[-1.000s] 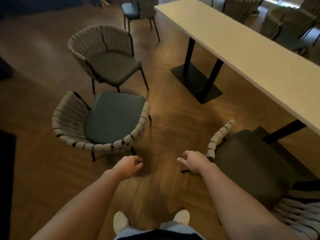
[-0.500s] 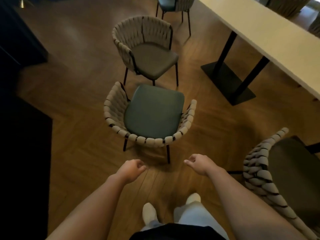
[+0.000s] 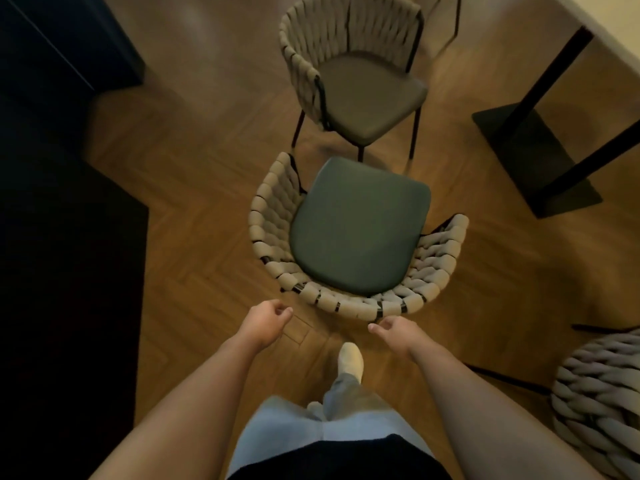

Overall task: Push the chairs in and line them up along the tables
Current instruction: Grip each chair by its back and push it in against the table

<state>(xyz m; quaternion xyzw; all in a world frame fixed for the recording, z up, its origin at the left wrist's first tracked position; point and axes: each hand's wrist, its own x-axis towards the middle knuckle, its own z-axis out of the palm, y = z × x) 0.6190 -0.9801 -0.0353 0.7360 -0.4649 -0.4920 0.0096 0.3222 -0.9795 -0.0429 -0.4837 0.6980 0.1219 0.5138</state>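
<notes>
A woven-back chair with a dark green seat (image 3: 360,226) stands right in front of me, its curved back towards me. My left hand (image 3: 265,322) hovers just short of the back's left end, fingers loosely curled, holding nothing. My right hand (image 3: 396,332) reaches up under the back's lower rim, fingers apart, close to it or just touching. A second woven chair with a brown seat (image 3: 367,95) stands beyond the first. The white table (image 3: 620,22) shows only as a corner at the top right, on black legs with a flat base (image 3: 533,157).
The woven back of a third chair (image 3: 599,407) sits at the lower right edge. Dark furniture (image 3: 65,271) fills the left side. Wooden herringbone floor lies between the chairs and the table base. My legs and one foot (image 3: 351,358) are below.
I have stepped closer and turned left: the green-seat chair is now centred and large. Both hands have come up to its back. The table has slid mostly out of view.
</notes>
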